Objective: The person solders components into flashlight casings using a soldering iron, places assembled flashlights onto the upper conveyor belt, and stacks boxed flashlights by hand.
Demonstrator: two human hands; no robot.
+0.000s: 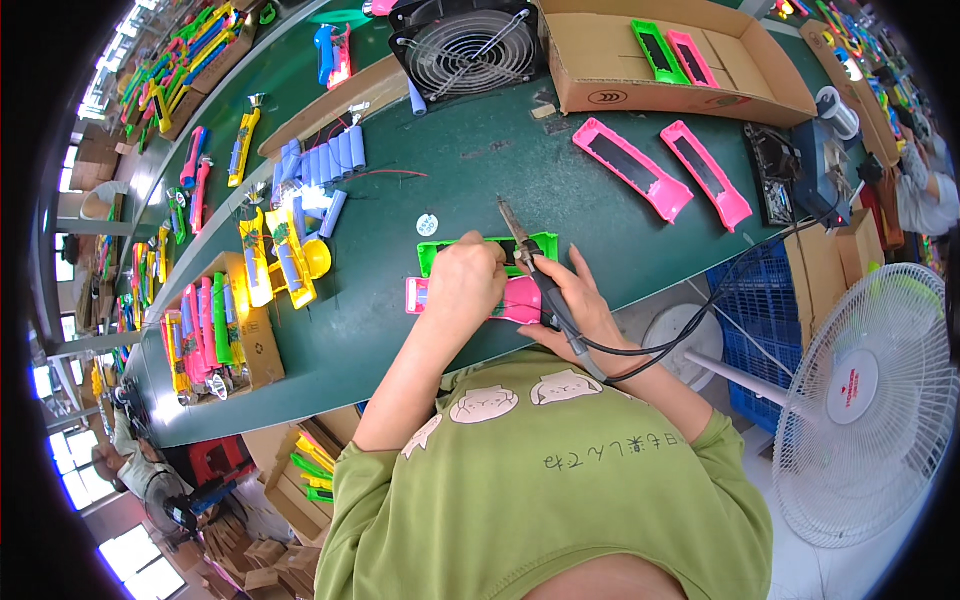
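Observation:
My right hand (578, 296) is closed around a soldering iron (553, 298), its metal tip slanting up and away to the left. Beneath my hands, near the table's front edge, lies a pink plastic casing (522, 300). A green casing shell (546, 244) rests just beyond it. My left hand (466, 276) is closed over both casings, fingertips pinched together at the green shell. Whatever those fingers hold is hidden. A small round whitish disc (427, 225) sits on the table beyond the left hand.
Blue cylindrical cells (335, 155) and yellow lamp casings (290, 262) lie to the left, beside a carton of coloured casings (262, 345). Two pink shells (632, 172) are at right. A black fan (468, 50) and open cardboard box (640, 95) stand behind. The iron's cable (690, 325) trails right past a floor fan (850, 395).

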